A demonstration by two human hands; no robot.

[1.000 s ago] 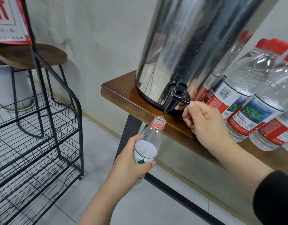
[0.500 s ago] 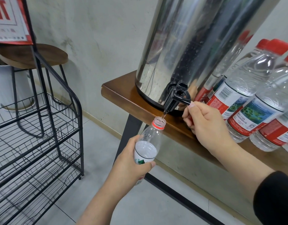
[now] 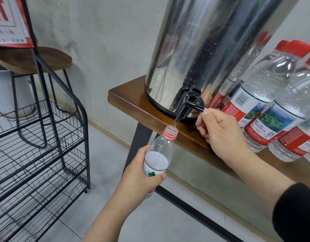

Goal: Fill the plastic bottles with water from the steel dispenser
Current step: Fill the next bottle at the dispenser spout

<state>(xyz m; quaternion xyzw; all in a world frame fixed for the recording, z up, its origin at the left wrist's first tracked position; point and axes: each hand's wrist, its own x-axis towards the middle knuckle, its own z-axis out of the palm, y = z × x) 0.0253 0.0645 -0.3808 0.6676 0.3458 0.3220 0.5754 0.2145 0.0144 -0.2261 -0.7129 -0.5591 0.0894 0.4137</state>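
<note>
- The steel dispenser [image 3: 203,49] stands on the brown wooden surface [image 3: 133,103] near its corner; all places below are told from it.
- Beside the dispenser, on the side away from that corner, capped plastic bottles [image 3: 266,105] with red labels stand together on the surface; they look full.
- Below the dispenser's black tap [image 3: 189,105], off the surface's edge, the left hand [image 3: 142,177] grips an uncapped bottle [image 3: 159,154] round its label, tilted, mouth under the spout; it looks roughly two-thirds full.
- Just beside the tap, the right hand [image 3: 220,135] has its fingers curled, thumb tip on the tap lever; whether something red sits inside the fist, I cannot tell.
- A thin stream runs from spout into the mouth; filling is the step in hand; next, I judge, release the lever as water nears the neck, keeping the mouth under the spout until the flow stops.
</note>
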